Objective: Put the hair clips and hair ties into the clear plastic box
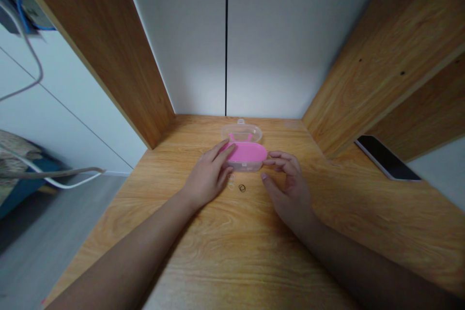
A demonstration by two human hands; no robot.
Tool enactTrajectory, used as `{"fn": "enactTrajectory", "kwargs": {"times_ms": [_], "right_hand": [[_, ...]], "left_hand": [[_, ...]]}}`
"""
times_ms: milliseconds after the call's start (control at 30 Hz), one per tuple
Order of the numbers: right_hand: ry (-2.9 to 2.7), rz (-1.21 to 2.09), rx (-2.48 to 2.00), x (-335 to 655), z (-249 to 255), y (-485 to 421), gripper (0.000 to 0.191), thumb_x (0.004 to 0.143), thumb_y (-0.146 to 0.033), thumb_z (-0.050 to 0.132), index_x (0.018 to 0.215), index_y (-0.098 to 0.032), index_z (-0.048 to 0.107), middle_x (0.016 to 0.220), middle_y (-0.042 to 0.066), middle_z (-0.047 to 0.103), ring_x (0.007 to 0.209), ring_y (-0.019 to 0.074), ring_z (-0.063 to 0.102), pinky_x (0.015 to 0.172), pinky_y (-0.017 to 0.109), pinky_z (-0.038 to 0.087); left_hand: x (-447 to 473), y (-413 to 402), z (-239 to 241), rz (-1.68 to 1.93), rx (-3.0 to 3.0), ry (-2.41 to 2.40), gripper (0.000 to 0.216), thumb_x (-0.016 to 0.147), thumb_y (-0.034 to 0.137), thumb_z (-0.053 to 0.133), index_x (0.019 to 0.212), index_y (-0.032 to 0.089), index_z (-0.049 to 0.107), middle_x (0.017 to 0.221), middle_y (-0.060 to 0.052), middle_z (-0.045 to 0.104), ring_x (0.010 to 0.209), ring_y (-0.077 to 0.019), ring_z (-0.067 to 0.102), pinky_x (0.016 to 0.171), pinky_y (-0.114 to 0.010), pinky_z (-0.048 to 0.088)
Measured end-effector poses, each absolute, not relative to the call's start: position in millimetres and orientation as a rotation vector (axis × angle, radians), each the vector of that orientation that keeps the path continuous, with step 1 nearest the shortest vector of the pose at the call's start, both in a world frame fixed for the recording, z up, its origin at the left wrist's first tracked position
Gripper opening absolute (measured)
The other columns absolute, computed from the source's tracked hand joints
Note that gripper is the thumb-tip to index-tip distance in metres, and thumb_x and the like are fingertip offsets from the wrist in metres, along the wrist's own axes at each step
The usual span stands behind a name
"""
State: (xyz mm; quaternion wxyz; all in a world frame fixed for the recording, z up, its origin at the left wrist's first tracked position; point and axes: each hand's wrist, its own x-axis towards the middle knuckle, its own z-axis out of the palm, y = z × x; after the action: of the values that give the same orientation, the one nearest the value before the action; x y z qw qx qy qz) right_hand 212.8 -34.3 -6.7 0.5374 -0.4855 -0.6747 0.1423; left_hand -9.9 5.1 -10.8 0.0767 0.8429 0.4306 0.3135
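Observation:
A small clear plastic case [250, 154] with a pink insert lies open on the wooden desk [232, 232], its clear lid [242, 131] folded back toward the wall. My left hand [208, 177] rests flat beside it, fingers stretched out and touching the case's left end. To the right of the case, my right hand [287, 185] has its fingers curled loosely, the fingertips at the case's right end; nothing shows in it. A small dark ring [242, 188] and a clear ring [231, 181] lie on the desk between my hands.
Wooden side panels [109, 43] wall in the desk on the left and right, with a white wall behind. A dark phone [387, 157] lies on the desk at the right. White cables [54, 177] hang off to the left, beyond the desk's edge.

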Motion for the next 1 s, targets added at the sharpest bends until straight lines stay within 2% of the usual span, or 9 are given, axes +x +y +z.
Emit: {"fn": "enactTrajectory", "kwargs": {"times_ms": [167,267,400,467,533,600,700,833,1000], "right_hand": [[-1.644,0.393,-1.085,211.6,-2.8,-40.3,0.013,0.088,-0.015,0.057,0.094,-0.026,0.062,0.102,0.005,0.064,0.100,0.0218,0.062,0.090,0.041,0.050],[-1.769,0.462,-1.064,211.0,-4.4,-42.0,0.015,0.087,-0.012,0.056,0.090,-0.025,0.063,0.090,0.003,0.067,0.088,0.0198,0.064,0.081,0.036,0.052],[-2.026,0.472,-1.135,208.7,-6.8,-43.1,0.019,0.085,-0.009,0.056,0.091,-0.024,0.067,0.091,0.003,0.070,0.088,0.0201,0.065,0.082,0.037,0.052],[-2.164,0.426,-1.197,207.5,-7.3,-43.8,0.021,0.086,-0.011,0.058,0.099,-0.023,0.069,0.096,0.004,0.070,0.092,0.0217,0.064,0.086,0.040,0.051],[-2.246,0.370,-1.248,206.7,-7.4,-44.6,0.026,0.086,-0.015,0.060,0.108,-0.022,0.070,0.103,0.006,0.068,0.097,0.0238,0.061,0.090,0.043,0.050],[-2.275,0.337,-1.286,206.1,-7.3,-45.3,0.028,0.086,-0.017,0.061,0.111,-0.022,0.071,0.106,0.008,0.066,0.098,0.0246,0.060,0.091,0.044,0.049],[-2.287,0.348,-1.295,205.7,-7.2,-45.6,0.025,0.086,-0.016,0.062,0.107,-0.022,0.074,0.103,0.007,0.065,0.096,0.0237,0.059,0.089,0.043,0.050],[-2.275,0.359,-1.277,205.9,-7.2,-45.4,0.020,0.085,-0.015,0.062,0.100,-0.022,0.074,0.100,0.007,0.064,0.095,0.0231,0.059,0.088,0.042,0.050],[-2.264,0.368,-1.284,206.0,-7.3,-46.2,0.015,0.085,-0.016,0.062,0.095,-0.022,0.071,0.098,0.006,0.064,0.095,0.0234,0.060,0.089,0.043,0.049]], "left_hand": [[-9.7,0.2,-3.2,1.026,2.510,1.285,0.056,0.094,0.023,0.054,0.147,0.020,0.039,0.157,-0.015,0.038,0.144,-0.0283,0.039,0.118,-0.049,0.037],[-11.0,-3.4,3.9,1.209,2.488,1.346,0.044,0.093,0.022,0.052,0.137,0.017,0.048,0.145,-0.016,0.048,0.136,-0.0272,0.046,0.114,-0.047,0.041],[-17.3,-6.4,10.2,1.326,2.451,1.419,0.020,0.087,0.018,0.049,0.105,0.015,0.058,0.101,-0.011,0.064,0.098,-0.0227,0.063,0.088,-0.036,0.053],[-20.2,-6.8,11.5,1.148,2.486,1.441,0.014,0.083,0.016,0.048,0.092,0.017,0.059,0.083,-0.007,0.065,0.078,-0.0203,0.063,0.072,-0.032,0.051],[-21.0,-6.5,12.5,0.891,2.537,1.508,0.013,0.080,0.016,0.047,0.079,0.018,0.060,0.073,-0.005,0.065,0.067,-0.0194,0.061,0.063,-0.030,0.046],[-19.5,-5.9,13.5,0.671,2.574,1.605,0.016,0.079,0.018,0.047,0.071,0.019,0.060,0.070,-0.006,0.067,0.064,-0.0203,0.061,0.060,-0.030,0.042],[-15.6,-5.6,15.2,0.508,2.577,1.724,0.019,0.080,0.022,0.048,0.072,0.019,0.064,0.075,-0.007,0.071,0.066,-0.0228,0.065,0.059,-0.030,0.041],[-14.5,-5.4,16.7,0.492,2.514,1.765,0.024,0.081,0.022,0.046,0.077,0.020,0.070,0.078,-0.007,0.074,0.069,-0.0242,0.068,0.060,-0.031,0.044],[-19.4,-2.9,13.9,0.556,2.479,1.556,0.032,0.081,0.017,0.044,0.084,0.020,0.076,0.086,-0.006,0.078,0.078,-0.0217,0.071,0.075,-0.031,0.052]]}}
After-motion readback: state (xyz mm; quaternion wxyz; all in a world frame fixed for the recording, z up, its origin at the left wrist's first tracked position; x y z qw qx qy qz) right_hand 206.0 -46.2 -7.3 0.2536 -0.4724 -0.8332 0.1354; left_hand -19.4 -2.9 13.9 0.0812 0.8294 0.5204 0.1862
